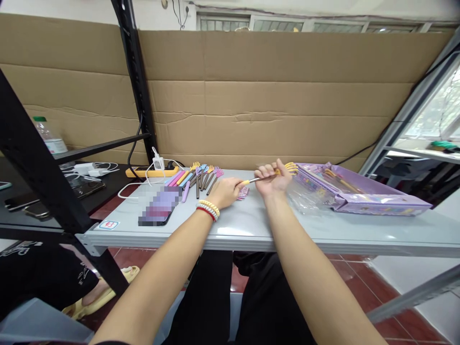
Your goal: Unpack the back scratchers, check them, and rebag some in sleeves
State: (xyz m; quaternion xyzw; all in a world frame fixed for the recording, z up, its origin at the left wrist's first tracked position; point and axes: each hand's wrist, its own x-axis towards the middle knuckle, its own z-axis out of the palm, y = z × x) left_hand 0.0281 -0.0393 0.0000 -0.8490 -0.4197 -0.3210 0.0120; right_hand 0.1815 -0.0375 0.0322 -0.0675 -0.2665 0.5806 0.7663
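Observation:
Both of my hands hold a yellow telescopic back scratcher [256, 179] level above the table. My left hand [224, 192], with beaded bracelets at its wrist, is closed on the yellow handle end. My right hand [272, 181] curls around the metal rod near the yellow claw head, which sticks out to the right. Left of my left hand lie several more back scratchers [204, 177] in yellow, blue, purple and pink, fanned side by side. A small pink printed piece [243, 193] rests on the table under the held one.
A purple open box [381, 203] with yellow-handled items stands at the right, beside crumpled clear plastic [309, 196]. A phone [161, 206] lies at the left. Behind it are a yellow power strip [138, 172] and a white charger [158, 162]. A black shelf post [39, 158] rises at the left.

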